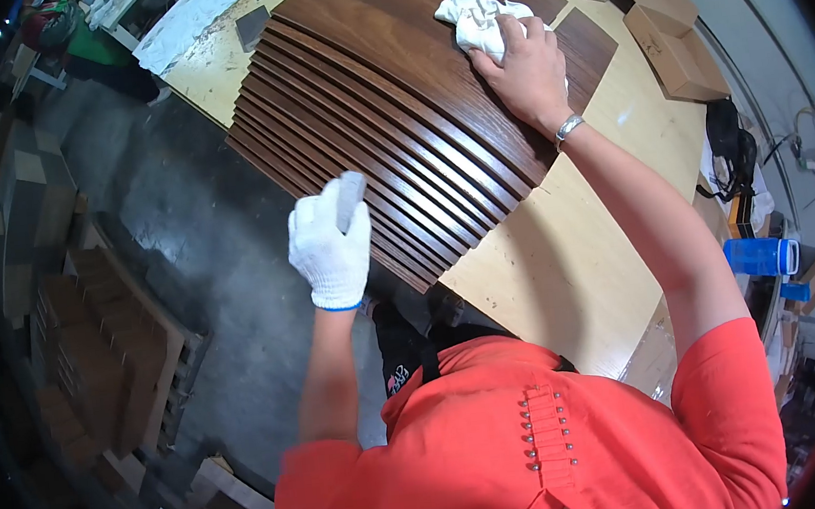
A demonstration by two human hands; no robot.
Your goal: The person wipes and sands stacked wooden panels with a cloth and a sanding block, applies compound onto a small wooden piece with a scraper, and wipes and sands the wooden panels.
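Observation:
My left hand (331, 244), in a white knitted glove, is closed around a small grey block (351, 199) near the front left edge of the boards. What the block is made of I cannot make out. Bare and with a metal band at its wrist, my right hand (529, 74) presses a crumpled white cloth (475, 18) onto the far right of the top board. Beneath both hands, several dark brown wood-grain boards (376, 27) lie overlapped in steps, their long edges showing as parallel strips.
A pale wooden table (536, 262) carries the boards. An open cardboard box (668, 53) and a blue bottle (759, 257) are on the right. More brown boards (103, 352) sit stacked on the floor at left. Another person (99, 58) is at the far left.

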